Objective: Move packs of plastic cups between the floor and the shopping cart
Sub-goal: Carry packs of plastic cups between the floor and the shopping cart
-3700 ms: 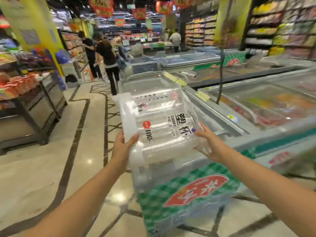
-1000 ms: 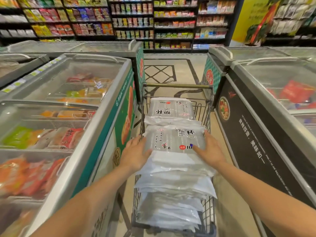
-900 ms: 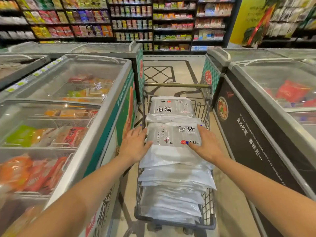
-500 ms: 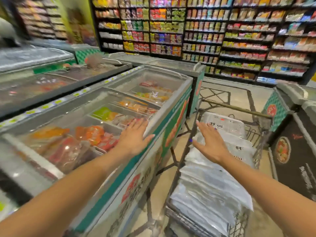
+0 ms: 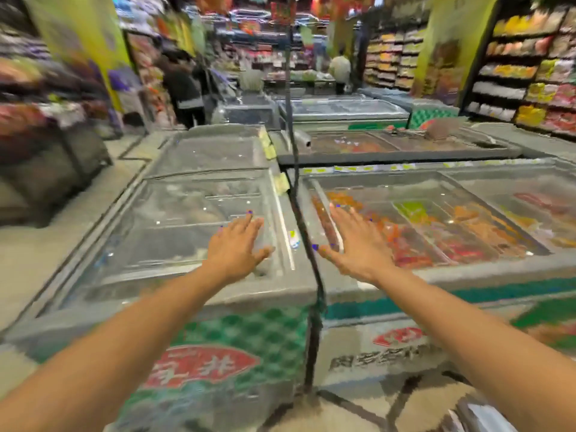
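Both my arms reach forward in front of two chest freezers. My left hand (image 5: 237, 244) is spread flat with straight fingers and holds nothing. My right hand (image 5: 355, 244) is likewise flat and empty. At the bottom right corner a sliver of the shopping cart (image 5: 464, 414) shows, with a pale edge of what looks like a pack of plastic cups (image 5: 489, 420) in it. The view is blurred by motion.
A grey glass-topped freezer (image 5: 193, 219) stands ahead on the left, another with colourful frozen packs (image 5: 436, 226) on the right, a dark pole (image 5: 293, 151) between them. Tiled floor (image 5: 46, 238) runs along the left. Two people (image 5: 184, 85) stand farther down the aisle. Stocked shelves (image 5: 530, 73) line the right.
The pack I held was laid on the stack in the cart and both hands let go. The view has swung left, away from the cart, to the freezers, with both hands empty.
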The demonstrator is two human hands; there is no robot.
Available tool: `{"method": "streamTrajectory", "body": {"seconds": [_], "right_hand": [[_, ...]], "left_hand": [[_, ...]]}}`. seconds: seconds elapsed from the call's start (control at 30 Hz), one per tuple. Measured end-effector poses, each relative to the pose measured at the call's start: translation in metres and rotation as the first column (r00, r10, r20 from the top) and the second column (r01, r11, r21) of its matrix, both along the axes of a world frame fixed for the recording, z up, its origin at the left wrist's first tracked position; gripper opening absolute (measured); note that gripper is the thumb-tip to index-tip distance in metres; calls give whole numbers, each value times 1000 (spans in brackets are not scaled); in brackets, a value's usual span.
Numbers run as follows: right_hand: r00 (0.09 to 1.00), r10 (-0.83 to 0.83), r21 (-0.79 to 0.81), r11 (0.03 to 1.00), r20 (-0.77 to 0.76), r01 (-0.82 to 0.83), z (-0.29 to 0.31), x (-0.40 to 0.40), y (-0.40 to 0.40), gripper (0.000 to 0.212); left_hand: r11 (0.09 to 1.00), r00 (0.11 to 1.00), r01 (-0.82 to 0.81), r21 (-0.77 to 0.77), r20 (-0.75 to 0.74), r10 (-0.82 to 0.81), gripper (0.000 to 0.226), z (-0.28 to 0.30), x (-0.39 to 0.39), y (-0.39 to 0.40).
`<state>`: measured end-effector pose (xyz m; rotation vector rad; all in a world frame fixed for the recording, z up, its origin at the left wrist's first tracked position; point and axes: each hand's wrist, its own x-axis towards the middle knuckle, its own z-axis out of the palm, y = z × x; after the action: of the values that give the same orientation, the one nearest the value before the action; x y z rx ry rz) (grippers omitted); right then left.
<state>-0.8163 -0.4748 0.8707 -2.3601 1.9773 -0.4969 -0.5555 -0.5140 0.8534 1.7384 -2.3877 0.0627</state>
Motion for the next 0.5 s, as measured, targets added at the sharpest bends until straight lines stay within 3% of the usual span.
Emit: {"method": "streamTrajectory", "body": {"seconds": [0.1, 0.23, 0.37, 0.5], "right_hand": [[975, 219, 17, 976, 32, -219, -8, 108, -5, 98], [881, 471, 65, 879, 36, -473, -18, 259, 12, 95], [710, 704, 88, 705, 40, -704, -18, 409, 49, 92], [515, 854, 93, 508, 78, -856, -16, 541, 102, 94]], "left_hand": [[968, 969, -248, 28, 19, 247, 79, 1, 113, 61], [841, 841, -540, 35, 49, 539, 83, 1, 259, 158], [670, 670, -742, 4, 31, 742, 86, 5, 384, 264], [562, 560, -827, -21, 56, 826, 99, 11, 470, 362]]}}
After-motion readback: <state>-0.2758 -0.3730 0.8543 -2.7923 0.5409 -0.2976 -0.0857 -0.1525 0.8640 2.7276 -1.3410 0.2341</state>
